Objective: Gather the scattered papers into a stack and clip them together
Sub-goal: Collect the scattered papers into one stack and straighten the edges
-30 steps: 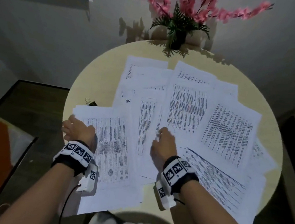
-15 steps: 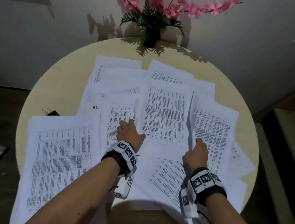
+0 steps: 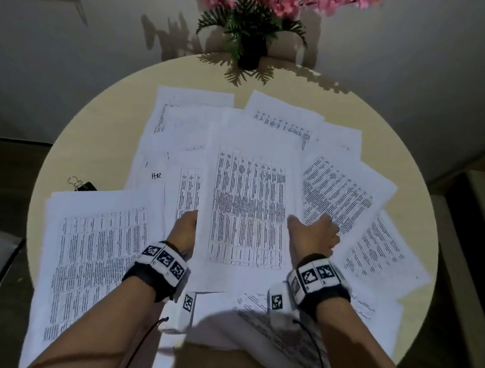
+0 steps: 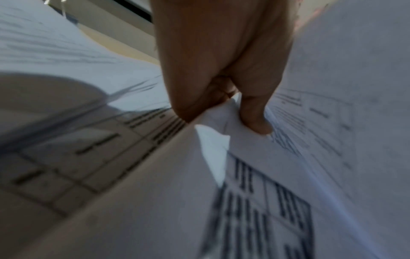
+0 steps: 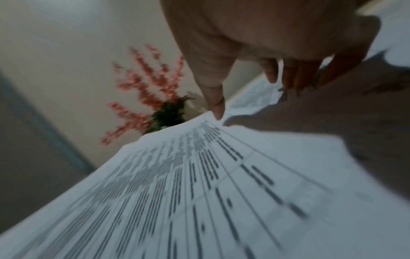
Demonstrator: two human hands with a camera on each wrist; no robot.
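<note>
Between both hands, the centre sheet (image 3: 247, 208) is now held: left hand (image 3: 184, 231) pinches its left edge, right hand (image 3: 315, 234) lies beside its right edge, fingers loosely spread. Half a second ago both hands held sheets farther right. Gathering has barely begun: scattered papers (image 3: 339, 195) cover the round table (image 3: 95, 136), binder clip (image 3: 82, 185) untouched at left.

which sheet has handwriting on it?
The sheet marked "HR", left of centre and mostly buried under others, just up-table of the big front-left sheet. Every other visible sheet shows only printed tables or blank paper.
</note>
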